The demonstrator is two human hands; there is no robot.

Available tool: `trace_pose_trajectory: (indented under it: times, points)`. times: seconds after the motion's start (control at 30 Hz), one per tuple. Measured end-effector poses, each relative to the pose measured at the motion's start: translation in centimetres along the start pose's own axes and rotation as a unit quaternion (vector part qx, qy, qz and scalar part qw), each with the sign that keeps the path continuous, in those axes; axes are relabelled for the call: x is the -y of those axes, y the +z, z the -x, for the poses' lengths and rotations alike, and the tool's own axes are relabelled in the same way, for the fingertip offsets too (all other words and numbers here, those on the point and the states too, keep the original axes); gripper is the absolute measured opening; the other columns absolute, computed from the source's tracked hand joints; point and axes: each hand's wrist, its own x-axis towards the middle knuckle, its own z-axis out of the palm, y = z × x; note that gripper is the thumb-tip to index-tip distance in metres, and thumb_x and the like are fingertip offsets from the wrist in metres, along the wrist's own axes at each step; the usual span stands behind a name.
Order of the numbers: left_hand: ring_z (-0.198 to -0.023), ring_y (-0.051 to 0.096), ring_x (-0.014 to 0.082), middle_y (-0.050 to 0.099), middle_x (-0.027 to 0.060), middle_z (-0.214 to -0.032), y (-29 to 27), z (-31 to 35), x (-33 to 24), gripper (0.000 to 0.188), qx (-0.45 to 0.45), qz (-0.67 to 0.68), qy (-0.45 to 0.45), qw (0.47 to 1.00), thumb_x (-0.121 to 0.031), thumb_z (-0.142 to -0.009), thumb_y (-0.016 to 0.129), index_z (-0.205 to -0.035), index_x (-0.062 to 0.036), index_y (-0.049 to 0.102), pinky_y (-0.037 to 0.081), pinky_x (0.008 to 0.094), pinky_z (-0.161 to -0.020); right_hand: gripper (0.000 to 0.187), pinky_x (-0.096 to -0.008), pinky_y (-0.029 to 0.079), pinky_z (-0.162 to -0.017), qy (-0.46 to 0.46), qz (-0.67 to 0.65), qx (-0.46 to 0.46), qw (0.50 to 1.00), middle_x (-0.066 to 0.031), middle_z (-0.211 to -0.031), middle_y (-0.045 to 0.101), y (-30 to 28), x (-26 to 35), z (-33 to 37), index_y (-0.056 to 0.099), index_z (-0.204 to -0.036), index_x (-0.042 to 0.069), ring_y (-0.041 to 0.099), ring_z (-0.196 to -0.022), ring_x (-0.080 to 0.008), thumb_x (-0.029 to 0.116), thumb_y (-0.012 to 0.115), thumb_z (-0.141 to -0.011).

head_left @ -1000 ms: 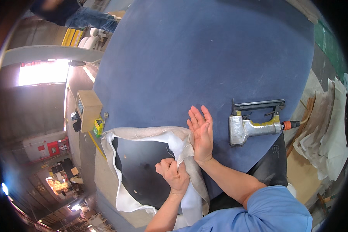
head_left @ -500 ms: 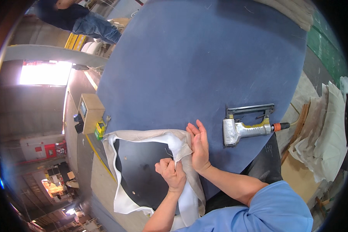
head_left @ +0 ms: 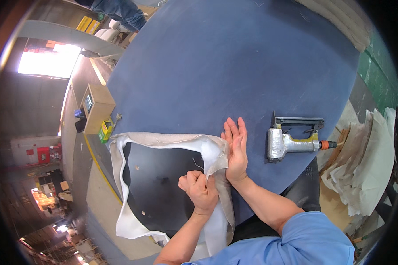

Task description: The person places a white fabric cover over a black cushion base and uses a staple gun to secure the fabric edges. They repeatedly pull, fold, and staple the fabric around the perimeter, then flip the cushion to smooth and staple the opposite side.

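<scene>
A dark board [head_left: 163,181] lies on the blue work surface, with grey-beige fabric [head_left: 157,139] and a white layer [head_left: 127,218] turned in over its edges. My left hand [head_left: 200,191] is closed at the inner right edge, its fingers curled on the fabric cover near the corner. My right hand [head_left: 237,152] lies flat against the outer side of that same corner, fingers stretched away from me. A loose thread shows on the board beside my left fist. To the right rests a staple gun [head_left: 294,143] with a silver-wrapped body and an orange hose fitting.
The blue work surface [head_left: 225,66] stretches far ahead. At its left edge stand a small wooden box [head_left: 99,106] and a yellow-green carton [head_left: 105,130]. White sheets [head_left: 362,163] hang at the right. Folded beige cloth [head_left: 340,17] lies at the far right; a person's jeans [head_left: 119,12] show at far left.
The view has shifted slightly, so the staple gun appears farther right and the covered board higher. Both hands keep nearly the same places at the corner.
</scene>
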Motion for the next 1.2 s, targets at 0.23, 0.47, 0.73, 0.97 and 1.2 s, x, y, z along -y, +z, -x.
trace_pose_trajectory:
  times: [0.23, 0.47, 0.73, 0.97, 1.2]
  points:
    - [-0.089, 0.045, 0.0272, 0.055, 0.0044, -0.09, -0.1, 0.0, -0.1, 0.024, -0.022, 0.012, 0.005, 1.0, -0.01, -0.089, 0.071, -0.07, -0.0075, 0.057, 0.031, 0.0433, -0.085, 0.068, -0.0434, 0.014, -0.13, 0.024, 0.082, 0.007, 0.996, -0.023, -0.173, 0.019, 0.5, 0.7, 2.5, 0.005, -0.169, 0.002, 0.016, -0.162, -0.0346, 0.037, 0.032, -0.117]
    - [-0.089, 0.045, 0.0267, 0.056, 0.0035, -0.089, 0.0, 0.0, -0.2, 0.027, -0.039, -0.008, 0.004, 0.999, -0.017, -0.092, 0.07, -0.069, -0.0092, 0.059, 0.033, 0.0434, -0.087, 0.074, -0.0469, 0.011, -0.131, -0.027, 0.382, 0.123, 0.916, -0.0321, -0.174, 0.006, -0.1, 1.4, 8.3, 0.011, -0.166, -0.01, 0.006, -0.163, -0.0454, 0.036, 0.037, -0.114]
    - [-0.094, 0.048, 0.027, 0.059, 0.0021, -0.091, 0.2, 0.1, -0.1, 0.025, -0.047, -0.014, 0.006, 0.999, -0.023, -0.094, 0.07, -0.073, -0.01, 0.067, 0.034, 0.046, -0.091, 0.072, -0.0458, 0.031, -0.125, 0.011, 0.508, 0.264, 0.82, -0.0332, -0.172, 0.01, -2.6, 5.9, 11.1, 0.026, -0.165, 0.0, 0.025, -0.157, -0.0488, 0.046, 0.042, -0.112]
    - [-0.093, 0.049, 0.0293, 0.057, 0.0029, -0.091, -0.1, 0.7, 0.1, 0.032, -0.065, -0.024, -0.002, 0.998, -0.027, -0.097, 0.068, -0.07, -0.0099, 0.066, 0.034, 0.0475, -0.09, 0.029, -0.0468, 0.057, -0.099, -0.196, 0.604, 0.259, 0.728, -0.0187, -0.128, 0.072, -5.2, 18.0, 6.6, 0.072, -0.113, 0.004, 0.07, -0.118, -0.0386, 0.016, 0.081, -0.088]
    - [-0.093, 0.049, 0.0305, 0.057, 0.0053, -0.089, -0.4, 0.2, -1.0, 0.03, -0.092, -0.004, 0.004, 0.996, -0.025, -0.094, 0.07, -0.069, -0.0079, 0.068, 0.035, 0.0483, -0.092, 0.035, -0.0499, 0.05, -0.092, -0.125, 0.815, 0.249, 0.509, -0.0175, -0.107, 0.063, -11.1, 23.1, -0.2, 0.058, -0.1, 0.007, 0.061, -0.106, -0.0408, 0.009, 0.084, -0.077]
